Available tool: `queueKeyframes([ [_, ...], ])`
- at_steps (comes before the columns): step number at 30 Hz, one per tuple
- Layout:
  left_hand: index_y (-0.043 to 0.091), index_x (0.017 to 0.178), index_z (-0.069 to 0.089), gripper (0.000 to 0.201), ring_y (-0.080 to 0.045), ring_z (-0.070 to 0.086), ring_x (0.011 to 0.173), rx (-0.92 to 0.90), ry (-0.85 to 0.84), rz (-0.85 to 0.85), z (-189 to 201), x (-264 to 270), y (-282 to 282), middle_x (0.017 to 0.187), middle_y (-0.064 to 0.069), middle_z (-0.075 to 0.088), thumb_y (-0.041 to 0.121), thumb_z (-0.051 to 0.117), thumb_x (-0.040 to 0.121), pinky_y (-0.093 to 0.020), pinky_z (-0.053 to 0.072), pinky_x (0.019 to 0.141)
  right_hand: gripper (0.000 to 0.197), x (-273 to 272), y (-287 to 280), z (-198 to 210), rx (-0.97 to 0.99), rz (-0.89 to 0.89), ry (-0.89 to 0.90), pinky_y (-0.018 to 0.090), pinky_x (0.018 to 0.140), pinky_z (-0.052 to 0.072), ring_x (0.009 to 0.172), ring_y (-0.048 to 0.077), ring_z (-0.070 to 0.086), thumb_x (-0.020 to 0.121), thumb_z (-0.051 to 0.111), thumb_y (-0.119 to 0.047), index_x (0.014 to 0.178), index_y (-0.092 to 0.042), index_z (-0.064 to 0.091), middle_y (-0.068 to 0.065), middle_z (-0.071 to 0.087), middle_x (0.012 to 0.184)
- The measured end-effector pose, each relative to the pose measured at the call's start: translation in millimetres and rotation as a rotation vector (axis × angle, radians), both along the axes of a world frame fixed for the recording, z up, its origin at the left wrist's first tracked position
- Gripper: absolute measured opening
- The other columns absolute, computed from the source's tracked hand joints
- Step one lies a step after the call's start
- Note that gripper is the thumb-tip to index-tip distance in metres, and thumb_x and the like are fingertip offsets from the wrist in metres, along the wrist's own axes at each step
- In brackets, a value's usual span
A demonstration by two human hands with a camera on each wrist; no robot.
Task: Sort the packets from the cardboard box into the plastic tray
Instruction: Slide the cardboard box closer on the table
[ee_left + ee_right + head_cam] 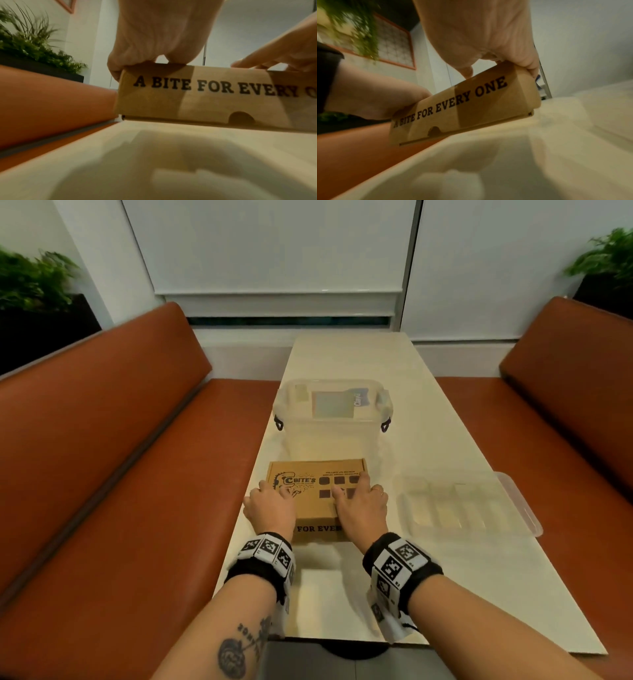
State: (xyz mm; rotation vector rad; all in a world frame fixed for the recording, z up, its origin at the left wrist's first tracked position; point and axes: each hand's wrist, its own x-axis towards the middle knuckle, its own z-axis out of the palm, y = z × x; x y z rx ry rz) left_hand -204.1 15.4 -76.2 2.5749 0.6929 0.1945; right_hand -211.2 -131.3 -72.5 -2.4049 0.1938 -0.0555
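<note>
Pictured from left: orange-brown padded bench seat [113,440] alongside a long pale cream table [428,440]. On the near left part of the tabletop, a closed flat brown cardboard box [317,501] printed "A BITE FOR EVERY ONE" along its front wall. Left hand [270,508] laid on the lid's left corner, fingers loosely spread and curling over the left edge. Right hand [359,501] flat on the lid's right half, fingers [361,479] fanned apart, pinching nothing. Behind the box, a lidded translucent plastic storage tub with black clips [332,419]. Further right, just beside the box, a shallow clear plastic tray with divided compartments [520,501], seemingly unfilled. No packets visible; presumably shut inside the box. Judged light and fairly stiff, though thin board may buckle under pressure. Best hold likely at the semicircular thumb notch [241,119] low on the front wall, lifting the lid while steadying a corner.
</note>
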Motion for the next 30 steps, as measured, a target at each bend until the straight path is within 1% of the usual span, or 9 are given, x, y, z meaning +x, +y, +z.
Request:
queueKeyframes([
  [5,-0.001,0.14,0.036,0.045,-0.032,0.047,0.119,-0.086,0.026,-0.016,-28.1,-1.6,-1.1,0.127,-0.019,0.055,0.023,0.034,0.101,-0.038,0.035,0.099,0.058,2.6,-9.5,-25.5,0.036,0.024,0.122,0.042,0.101,0.035,0.119,0.035,0.038,0.096,0.037,-0.049,0.138,-0.011,0.031,0.022,0.045,0.127],
  [10,-0.002,0.123,0.051,0.032,-0.034,0.052,0.112,-0.084,0.03,-0.036,-32.9,-0.3,3.5,0.12,-0.02,0.058,0.013,0.037,0.099,-0.039,0.041,0.093,0.061,4.8,-15.1,-37.5,0.018,0.06,0.125,0.041,0.1,0.037,0.119,0.034,0.039,0.096,0.038,-0.049,0.142,-0.011,0.027,0.022,0.045,0.127],
  [13,0.001,0.124,0.052,0.032,-0.037,0.054,0.11,-0.14,0.049,-0.012,-25.6,4.4,8.4,0.12,-0.021,0.058,0.007,0.038,0.096,-0.042,0.045,0.086,0.062,3.7,-14.1,-38.4,-0.169,0.103,0.02,0.041,0.105,0.035,0.123,0.032,0.038,0.094,0.035,-0.054,0.14,-0.012,0.031,0.019,0.045,0.131],
  [15,0.005,0.126,0.053,0.035,-0.037,0.056,0.106,-0.143,0.066,-0.015,-23.2,8.3,12.5,0.119,-0.02,0.06,0.004,0.036,0.095,-0.041,0.047,0.083,0.071,2.9,-8.5,-39.1,-0.376,0.226,-0.057,0.045,0.117,0.018,0.138,0.032,0.024,0.092,0.029,-0.061,0.145,-0.014,0.025,0.018,0.03,0.148],
  [17,0.009,0.125,0.057,0.038,-0.035,0.058,0.101,-0.163,0.068,-0.003,-22.7,11.2,16.8,0.117,-0.018,0.061,0.002,0.034,0.094,-0.04,0.051,0.08,0.08,1.6,-1.5,-41.8,-0.514,0.43,-0.08,0.044,0.116,-0.005,0.145,0.031,0.006,0.09,0.026,-0.066,0.15,-0.015,0.012,0.014,0.011,0.157],
  [18,0.01,0.123,0.058,0.039,-0.034,0.059,0.097,-0.168,0.067,0.001,-22.9,12.1,18.5,0.115,-0.018,0.062,0.002,0.034,0.094,-0.039,0.053,0.079,0.082,0.6,1.4,-43.8,-0.552,0.533,-0.089,0.043,0.114,-0.009,0.146,0.03,0.004,0.089,0.031,-0.067,0.15,-0.016,0.009,0.013,0.007,0.158],
  [22,0.009,0.112,0.062,0.032,-0.03,0.058,0.089,-0.102,0.074,-0.041,-24.3,13.3,23.0,0.108,-0.015,0.065,0.004,0.034,0.096,-0.035,0.05,0.074,0.085,-3.0,3.1,-52.8,-0.6,0.739,-0.121,0.045,0.117,0.002,0.143,0.03,0.013,0.085,0.059,-0.043,0.149,-0.016,0.01,0.013,0.014,0.156],
  [26,0.011,0.11,0.063,0.031,-0.032,0.061,0.095,-0.059,0.069,-0.088,-24.5,11.6,26.9,0.106,-0.013,0.067,0.008,0.034,0.098,-0.034,0.049,0.073,0.078,-4.6,-0.4,-59.1,-0.71,0.728,-0.175,0.045,0.118,0.006,0.143,0.029,0.013,0.091,0.054,-0.028,0.15,-0.015,0.005,0.012,0.011,0.157],
  [30,0.011,0.101,0.067,0.03,-0.027,0.056,0.082,-0.082,0.055,-0.082,-22.7,11.6,31.0,0.101,-0.011,0.067,0.01,0.037,0.098,-0.032,0.048,0.069,0.077,-6.4,4.2,-62.6,-0.732,0.721,-0.176,0.051,0.116,0.013,0.141,0.033,0.019,0.092,0.051,-0.028,0.15,-0.017,0.002,0.016,0.016,0.154],
])
